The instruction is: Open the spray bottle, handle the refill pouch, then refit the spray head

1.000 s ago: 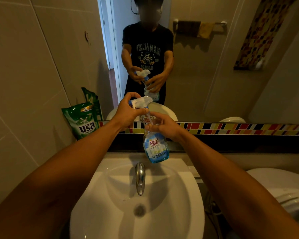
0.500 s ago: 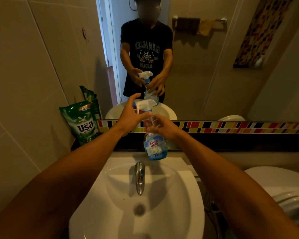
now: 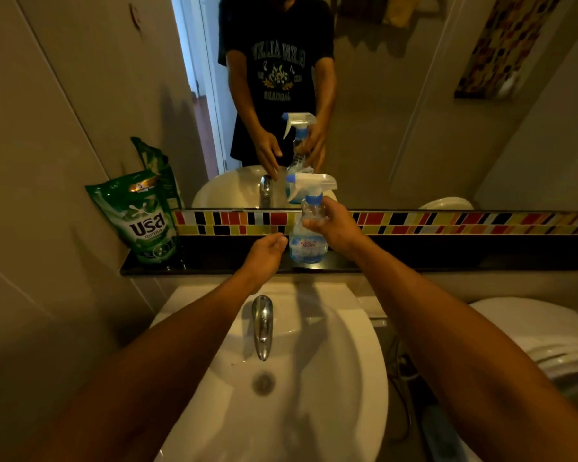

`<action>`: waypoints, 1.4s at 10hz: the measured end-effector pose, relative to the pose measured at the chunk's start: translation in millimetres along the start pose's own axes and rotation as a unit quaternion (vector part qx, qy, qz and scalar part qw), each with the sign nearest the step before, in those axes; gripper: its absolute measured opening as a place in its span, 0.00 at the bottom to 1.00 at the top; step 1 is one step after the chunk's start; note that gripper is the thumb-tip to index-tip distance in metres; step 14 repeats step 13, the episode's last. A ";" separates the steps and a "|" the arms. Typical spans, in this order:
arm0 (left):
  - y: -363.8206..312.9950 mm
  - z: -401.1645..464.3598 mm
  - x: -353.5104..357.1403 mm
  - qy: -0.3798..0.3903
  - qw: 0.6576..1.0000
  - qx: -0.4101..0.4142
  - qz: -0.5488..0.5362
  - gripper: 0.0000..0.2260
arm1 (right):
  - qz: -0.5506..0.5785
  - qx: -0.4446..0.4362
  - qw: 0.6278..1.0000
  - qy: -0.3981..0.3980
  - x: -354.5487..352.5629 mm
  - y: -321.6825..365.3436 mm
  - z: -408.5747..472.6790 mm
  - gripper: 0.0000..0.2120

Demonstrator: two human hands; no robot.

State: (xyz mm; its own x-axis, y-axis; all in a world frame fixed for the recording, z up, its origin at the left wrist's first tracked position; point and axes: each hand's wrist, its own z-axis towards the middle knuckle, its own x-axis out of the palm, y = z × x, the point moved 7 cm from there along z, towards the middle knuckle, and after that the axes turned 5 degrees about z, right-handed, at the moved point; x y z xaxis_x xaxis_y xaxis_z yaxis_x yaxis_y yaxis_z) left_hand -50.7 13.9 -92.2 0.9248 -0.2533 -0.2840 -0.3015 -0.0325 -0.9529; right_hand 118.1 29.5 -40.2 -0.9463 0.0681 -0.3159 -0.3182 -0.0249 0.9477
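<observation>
A clear spray bottle with a blue label stands upright on the black ledge behind the sink. Its white spray head with a blue collar sits on top of the neck. My right hand grips the bottle's upper body just below the collar. My left hand hovers a little left of the bottle with fingers loosely curled, holding nothing. The green refill pouch stands upright at the ledge's left end, against the wall.
A white sink with a chrome tap lies right below my arms. A mirror above the coloured tile strip reflects the person and the bottle. A white toilet is at the right.
The bottle went down from mid-air over the sink onto the ledge. My left hand let go of the spray head and dropped beside the bottle. The camera tilted downward.
</observation>
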 end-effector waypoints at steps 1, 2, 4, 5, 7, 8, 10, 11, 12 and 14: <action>-0.4 10.5 17.6 0.015 1.000 0.000 0.006 0.16 | 0.008 0.003 1.000 -0.001 -4.6 -10.7 10.4 0.21; 0.1 23.3 37.1 0.043 0.999 -0.021 -0.023 0.18 | 0.018 0.008 1.000 0.003 -8.2 -22.9 22.6 0.23; 6.6 47.4 55.7 0.025 0.997 -0.041 -0.053 0.21 | 0.031 0.013 0.999 0.013 -15.3 -41.8 43.2 0.22; 10.3 60.1 59.9 0.018 0.997 -0.047 -0.054 0.21 | 0.034 0.014 0.999 0.018 -21.0 -46.0 51.9 0.22; 17.8 68.7 69.9 0.020 0.994 -0.064 -0.090 0.23 | 0.040 0.025 0.999 0.023 -27.2 -57.2 65.0 0.22; 19.3 68.5 70.9 0.021 0.994 -0.052 -0.093 0.24 | 0.053 0.022 0.998 0.025 -27.9 -57.7 67.4 0.21; 23.2 70.9 67.8 0.016 0.996 -0.054 -0.070 0.24 | 0.076 0.015 0.997 0.018 -25.5 -62.5 63.9 0.23; 21.1 70.6 66.3 0.022 0.997 -0.056 -0.050 0.23 | 0.078 0.012 0.997 0.017 -23.5 -59.9 60.4 0.26; 22.2 70.3 62.7 0.028 0.998 -0.047 -0.032 0.23 | 0.079 0.002 0.997 -0.001 -25.1 -60.1 55.5 0.29; 13.8 65.4 45.2 -0.022 0.998 -0.030 0.058 0.24 | 0.096 -0.014 0.991 -0.097 -35.2 -53.6 40.2 0.25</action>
